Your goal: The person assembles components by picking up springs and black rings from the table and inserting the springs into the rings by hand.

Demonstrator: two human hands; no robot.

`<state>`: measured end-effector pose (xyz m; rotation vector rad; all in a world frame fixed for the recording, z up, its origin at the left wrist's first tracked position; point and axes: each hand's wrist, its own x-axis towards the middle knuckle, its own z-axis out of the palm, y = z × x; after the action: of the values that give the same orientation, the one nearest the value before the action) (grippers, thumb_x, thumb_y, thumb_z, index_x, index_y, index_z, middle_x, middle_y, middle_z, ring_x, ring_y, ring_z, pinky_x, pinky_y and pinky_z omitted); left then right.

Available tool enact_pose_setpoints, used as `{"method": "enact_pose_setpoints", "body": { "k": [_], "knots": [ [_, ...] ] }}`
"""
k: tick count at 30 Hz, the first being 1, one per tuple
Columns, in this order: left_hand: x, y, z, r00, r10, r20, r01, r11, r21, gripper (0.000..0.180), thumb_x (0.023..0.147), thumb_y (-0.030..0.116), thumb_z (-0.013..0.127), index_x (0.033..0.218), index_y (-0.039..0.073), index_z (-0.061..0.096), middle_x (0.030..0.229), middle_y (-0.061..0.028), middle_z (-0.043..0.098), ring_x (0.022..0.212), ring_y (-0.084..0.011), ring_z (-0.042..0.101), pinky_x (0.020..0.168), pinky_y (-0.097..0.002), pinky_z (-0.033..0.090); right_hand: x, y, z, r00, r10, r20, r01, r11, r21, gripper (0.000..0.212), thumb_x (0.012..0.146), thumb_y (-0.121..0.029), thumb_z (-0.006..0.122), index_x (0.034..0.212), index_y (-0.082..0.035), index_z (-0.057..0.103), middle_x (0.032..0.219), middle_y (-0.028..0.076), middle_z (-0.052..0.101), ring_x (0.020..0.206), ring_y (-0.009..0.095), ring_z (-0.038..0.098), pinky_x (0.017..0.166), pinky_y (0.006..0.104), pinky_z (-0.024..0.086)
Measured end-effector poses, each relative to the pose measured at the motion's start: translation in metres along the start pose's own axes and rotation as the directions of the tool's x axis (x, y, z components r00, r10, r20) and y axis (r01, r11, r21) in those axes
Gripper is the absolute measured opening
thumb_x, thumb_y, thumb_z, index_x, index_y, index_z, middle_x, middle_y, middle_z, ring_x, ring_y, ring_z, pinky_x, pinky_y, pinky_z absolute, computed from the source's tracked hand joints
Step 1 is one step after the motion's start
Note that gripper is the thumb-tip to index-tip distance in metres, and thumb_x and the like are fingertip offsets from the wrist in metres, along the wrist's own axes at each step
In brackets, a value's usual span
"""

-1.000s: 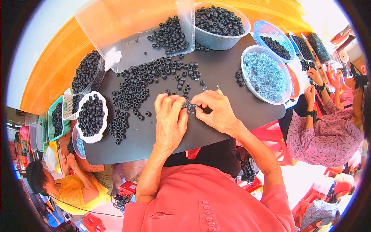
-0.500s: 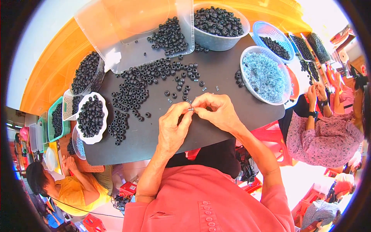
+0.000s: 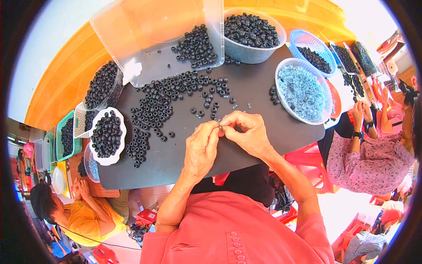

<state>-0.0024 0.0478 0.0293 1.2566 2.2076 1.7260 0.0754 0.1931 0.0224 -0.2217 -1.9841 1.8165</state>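
Note:
Above the dark tabletop (image 3: 176,160), my left hand (image 3: 201,147) and my right hand (image 3: 247,133) meet at their fingertips. Both are closed in a pinch around a small dark piece (image 3: 221,127), mostly hidden by the fingers. My left thumb and forefinger press together, while my right thumb and forefinger curve to the same spot. Just beyond the fingertips lie several loose black ring-shaped pieces (image 3: 206,105) and a few tiny clear ridged pieces (image 3: 235,106). Many more black rings (image 3: 151,108) spread across the table to the left.
A clear bin (image 3: 154,66) lies tipped at the back, beside a tub (image 3: 250,56) of black rings. On the right stands a bowl (image 3: 280,94) of clear pieces; a white scalloped dish (image 3: 121,147) sits left. People in yellow (image 3: 94,224) and patterned pink (image 3: 365,165) sit either side.
My left thumb and forefinger have drawn together, closing the gap between them. The hands stay joined at the fingertips. The whole view has shifted slightly.

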Motion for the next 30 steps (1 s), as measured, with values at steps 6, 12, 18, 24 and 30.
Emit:
{"method": "enact_pose_setpoints", "body": {
  "k": [6,12,18,24,30],
  "knots": [
    [0.0,0.005,-0.003,0.992,-0.111,0.056,0.117,0.986,-0.118,0.013,0.092,0.001,0.058,0.104,-0.001,0.06,0.084,-0.0134,0.066,0.075,-0.0173,0.064,0.065,-0.0286,0.05,-0.001,0.0,0.001,0.997,0.07,0.014,-0.07,0.996,0.053,0.007,0.084,-0.003,0.068,0.091,0.0,0.068,0.081,0.0,0.068,0.075,0.005,0.061,0.068,0.0234,0.051],
    [-0.001,-0.001,-0.001,0.992,0.124,0.022,-0.126,0.98,0.152,0.019,0.087,-0.004,0.061,0.106,-0.002,0.059,0.091,-0.0156,0.066,0.075,-0.0249,0.066,0.067,-0.0329,0.052,0.001,-0.003,0.0,0.983,0.175,0.055,-0.181,0.97,0.163,0.005,0.086,-0.001,0.065,0.09,0.001,0.066,0.082,0.0,0.067,0.076,0.005,0.061,0.068,0.0221,0.051],
    [0.0,0.004,-0.003,0.996,0.048,0.082,-0.052,0.997,0.056,0.016,0.09,-0.001,0.059,0.105,-0.003,0.06,0.09,-0.0169,0.065,0.078,-0.0277,0.066,0.07,-0.0345,0.052,-0.005,-0.008,0.003,0.992,0.125,0.012,-0.125,0.971,0.204,0.003,0.086,0.003,0.065,0.089,0.001,0.065,0.084,0.001,0.066,0.074,0.007,0.06,0.07,0.0233,0.051],
    [0.003,0.006,-0.006,0.968,-0.188,0.164,0.223,0.947,-0.233,0.014,0.098,0.008,0.052,0.101,-0.002,0.061,0.081,-0.0087,0.066,0.077,-0.0153,0.064,0.072,-0.029,0.05,-0.003,-0.01,0.0,0.982,-0.188,0.034,0.191,0.973,-0.133,0.009,0.08,0.008,0.066,0.085,0.001,0.063,0.083,0.004,0.066,0.073,0.008,0.06,0.067,0.0251,0.05],
    [0.003,-0.004,-0.005,0.962,-0.26,0.089,0.275,0.907,-0.32,0.011,0.096,0.007,0.056,0.1,-0.001,0.062,0.081,-0.0035,0.065,0.077,-0.0101,0.061,0.072,-0.0252,0.048,0.001,-0.01,-0.004,0.978,-0.209,0.021,0.207,0.946,-0.248,0.012,0.076,0.005,0.069,0.084,-0.002,0.063,0.079,0.004,0.066,0.069,0.01,0.063,0.063,0.0255,0.051]
  ]
}}
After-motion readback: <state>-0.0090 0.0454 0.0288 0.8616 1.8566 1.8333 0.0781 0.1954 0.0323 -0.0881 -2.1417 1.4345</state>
